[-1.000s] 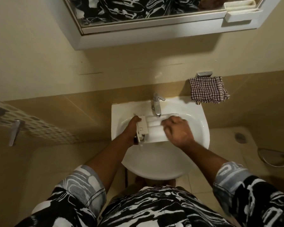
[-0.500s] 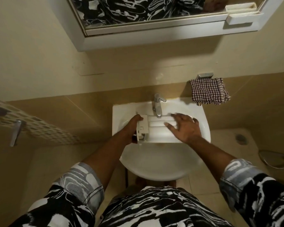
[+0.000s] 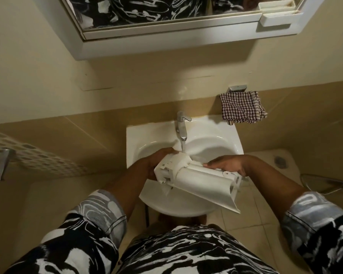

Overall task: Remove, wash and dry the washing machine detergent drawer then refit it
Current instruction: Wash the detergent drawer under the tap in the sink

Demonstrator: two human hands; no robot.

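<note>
The white plastic detergent drawer [image 3: 198, 177] is tilted over the white sink [image 3: 232, 135], its back end up near the tap and its front panel low at the right. A thin stream of water from the chrome tap [image 3: 181, 127] lands on the drawer's upper left end. My left hand [image 3: 156, 161] grips that upper end from the left. Along the drawer's far edge my right hand [image 3: 229, 165] holds it, fingers pointing left.
A checked cloth [image 3: 243, 108] hangs on a wall holder to the right of the sink. A mirror cabinet [image 3: 166, 38] juts out above. A perforated shelf [image 3: 34, 157] with a metal bar sits at left. A hose [image 3: 325, 184] lies on the tiled floor at right.
The drawer has been lifted and turned from lying flat under the tap to tilted, front panel swung down toward me. My right hand moved from its top to its far edge.
</note>
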